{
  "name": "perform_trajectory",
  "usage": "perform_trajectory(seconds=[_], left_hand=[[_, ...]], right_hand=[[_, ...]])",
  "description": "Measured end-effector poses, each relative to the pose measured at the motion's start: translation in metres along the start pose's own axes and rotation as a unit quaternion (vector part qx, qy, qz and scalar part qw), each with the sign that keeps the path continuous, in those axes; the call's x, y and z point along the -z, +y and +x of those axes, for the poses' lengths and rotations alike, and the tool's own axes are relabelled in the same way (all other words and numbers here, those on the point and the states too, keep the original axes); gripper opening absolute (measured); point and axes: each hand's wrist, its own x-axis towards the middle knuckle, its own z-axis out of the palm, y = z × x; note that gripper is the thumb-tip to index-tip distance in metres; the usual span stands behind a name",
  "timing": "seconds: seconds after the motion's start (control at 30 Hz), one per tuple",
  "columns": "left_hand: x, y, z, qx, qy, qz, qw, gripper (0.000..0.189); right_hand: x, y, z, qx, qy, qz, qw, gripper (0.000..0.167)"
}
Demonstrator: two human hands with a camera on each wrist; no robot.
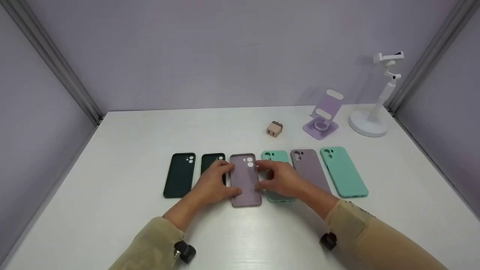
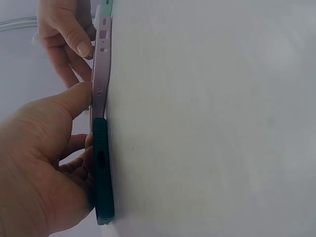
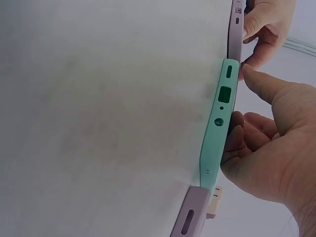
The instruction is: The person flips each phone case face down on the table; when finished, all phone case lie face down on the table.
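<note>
In the head view a mauve phone case (image 1: 245, 180) lies hollow side up in the middle of a row on the table, between both hands. My left hand (image 1: 213, 183) holds its left edge, the thumb over the lower rim and the fingers higher up. On the opposite edge, my right hand (image 1: 281, 178) has its thumb and index finger at the rim. Partly under the left hand is a dark green phone case (image 1: 210, 159); a mint green phone case (image 1: 275, 154) is partly covered by the right hand. The right wrist view shows the mint case's (image 3: 217, 133) bottom edge with port cutouts.
Another dark green case (image 1: 179, 176) ends the row at left. To the right lie a second mauve case (image 1: 307, 165) and a second mint case (image 1: 345, 172). Farther back stand a charger plug (image 1: 274, 129), a purple phone stand (image 1: 326, 107) and a white stand (image 1: 369, 122).
</note>
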Motion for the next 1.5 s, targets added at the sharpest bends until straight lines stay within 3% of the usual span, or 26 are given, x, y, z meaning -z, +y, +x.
perform_trajectory(seconds=[0.33,0.57,0.83,1.0,1.37,1.5], left_hand=[[-0.0019,0.0004,0.0023,-0.002,-0.005,-0.008,1.0000,0.081],[-0.0020,0.0007,0.0026,-0.005,-0.002,-0.004,1.0000,0.081],[-0.0038,-0.0004,0.0025,-0.003,-0.005,0.000,1.0000,0.082],[-0.0035,-0.0017,0.0031,-0.001,-0.005,0.000,1.0000,0.082],[-0.0012,-0.0030,0.0015,0.000,-0.002,-0.004,1.0000,0.082],[-0.0014,-0.0021,-0.0005,0.002,-0.002,-0.007,1.0000,0.081]], right_hand=[[0.0018,-0.0015,-0.0015,-0.024,0.015,0.023,0.9994,0.068],[0.0030,-0.0010,-0.0025,-0.013,0.027,0.084,0.9960,0.062],[0.0033,0.0045,-0.0038,0.005,0.008,0.203,0.9790,0.062],[0.0036,0.0064,-0.0020,-0.003,0.001,0.247,0.9690,0.060],[-0.0001,0.0035,0.0020,-0.009,0.008,0.241,0.9705,0.060],[-0.0011,0.0030,0.0015,-0.013,-0.006,0.246,0.9692,0.063]])
